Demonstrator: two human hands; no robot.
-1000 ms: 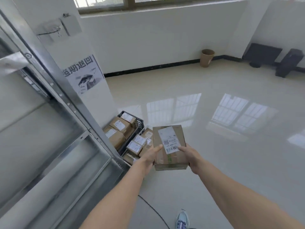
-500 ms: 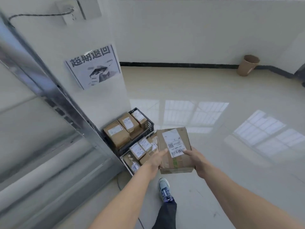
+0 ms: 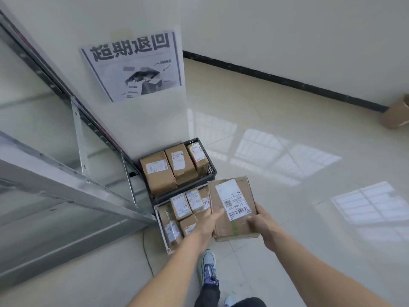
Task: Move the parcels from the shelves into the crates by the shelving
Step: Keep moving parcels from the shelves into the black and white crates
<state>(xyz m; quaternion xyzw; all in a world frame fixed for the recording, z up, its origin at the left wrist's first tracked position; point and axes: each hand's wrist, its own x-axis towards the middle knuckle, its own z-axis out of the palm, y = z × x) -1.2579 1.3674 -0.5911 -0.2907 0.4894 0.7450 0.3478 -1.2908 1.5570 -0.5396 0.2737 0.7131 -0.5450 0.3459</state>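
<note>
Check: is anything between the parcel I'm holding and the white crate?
No visible obstacle: the parcel hangs just right of the white crate. Packed parcels already fill that crate, so it must go on top.

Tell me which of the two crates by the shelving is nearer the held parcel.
The white crate: the parcel overlaps its right edge, while the black crate sits beyond it by the wall.

The held parcel (image 3: 242,187) is brown cardboard, its label (image 3: 232,201) white with a black barcode, its tape strip (image 3: 234,227) green. The far crate (image 3: 210,171) is black mesh, the near crate (image 3: 161,229) white. The poster (image 3: 137,65) is white with black characters; the floor (image 3: 287,111) glossy cream.
</note>
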